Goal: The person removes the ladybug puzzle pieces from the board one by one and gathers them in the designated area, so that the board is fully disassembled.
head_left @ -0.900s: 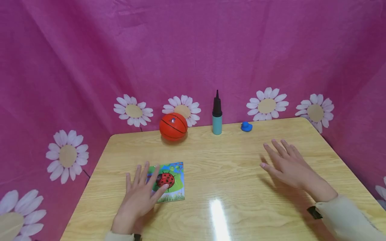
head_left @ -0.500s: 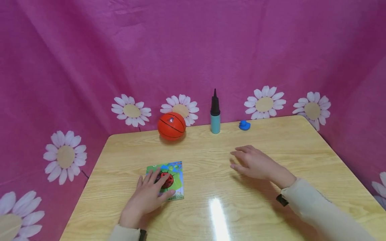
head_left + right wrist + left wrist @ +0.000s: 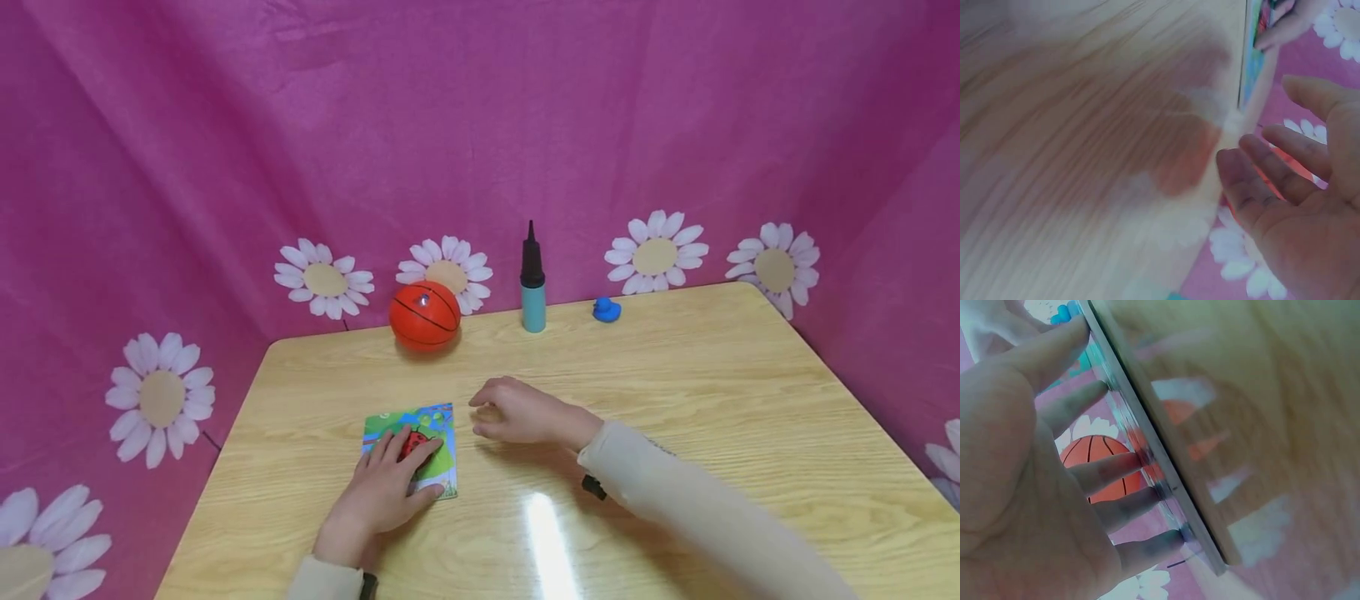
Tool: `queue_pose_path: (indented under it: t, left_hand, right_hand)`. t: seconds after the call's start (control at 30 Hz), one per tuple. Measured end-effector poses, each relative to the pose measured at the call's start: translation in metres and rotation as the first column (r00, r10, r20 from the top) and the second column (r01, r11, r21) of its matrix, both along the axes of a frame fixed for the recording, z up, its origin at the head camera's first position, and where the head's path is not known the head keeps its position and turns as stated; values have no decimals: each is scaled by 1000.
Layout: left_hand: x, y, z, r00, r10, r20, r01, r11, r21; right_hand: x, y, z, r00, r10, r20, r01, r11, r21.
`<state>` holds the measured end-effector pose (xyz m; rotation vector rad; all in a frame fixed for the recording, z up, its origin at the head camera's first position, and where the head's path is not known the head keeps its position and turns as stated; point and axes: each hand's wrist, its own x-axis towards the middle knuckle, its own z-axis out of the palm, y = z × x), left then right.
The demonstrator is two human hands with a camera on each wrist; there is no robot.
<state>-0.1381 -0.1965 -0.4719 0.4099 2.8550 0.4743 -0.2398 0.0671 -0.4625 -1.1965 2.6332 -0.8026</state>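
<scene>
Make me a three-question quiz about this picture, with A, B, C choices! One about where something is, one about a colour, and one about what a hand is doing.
1. Where is the basketball?
A. At the far edge of the table, left of the pump
B. In the right hand
C. On top of the ladybug card

2. What colour is the little duck?
A. Yellow
B. Blue
C. Green

3. What is the left hand doing?
A. Squeezing the pump
B. Hanging off the table
C. Resting flat with straight fingers on the ladybug card

Answers:
1. A: the ball sits by the pink curtain on the table, left of the upright pump.
2. B: the duck is plainly blue.
3. C: its fingers lie across the ladybug card, while the right hand hovers just beside the card, holding nothing.
</scene>
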Motion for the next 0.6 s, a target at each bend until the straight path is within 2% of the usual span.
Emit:
queue_pose_path:
  t: [0.1, 0.23, 0.3, 0.4, 0.5, 0.6]
  left_hand:
    - [-1, -1, 1, 1000, -7, 9, 7, 1000, 10]
    - [-1, -2, 4, 999, -29, 46, 28, 999, 19]
    - [-2, -3, 5, 997, -37, 60, 36, 999, 16]
    - [-2, -5, 6, 997, -39, 71, 37, 999, 20]
    - [-2, -6, 6, 997, -37, 71, 36, 999, 22]
    - [-1, -7, 5, 997, -39, 65, 37, 999, 27]
  right_hand:
    - [-7, -20, -5, 999, 29, 14, -28, 999, -30]
    - [-9, -42, -8, 999, 25, 47, -23, 999, -27]
    - [-8, -52, -9, 998, -3, 60, 3, 1000, 6]
    - [-5, -64, -8, 998, -51, 33, 48, 996, 79]
    - [-1, -74, -5, 995, -97, -16, 98, 983, 155]
    - [1, -80, -3, 990, -141, -28, 144, 971, 191]
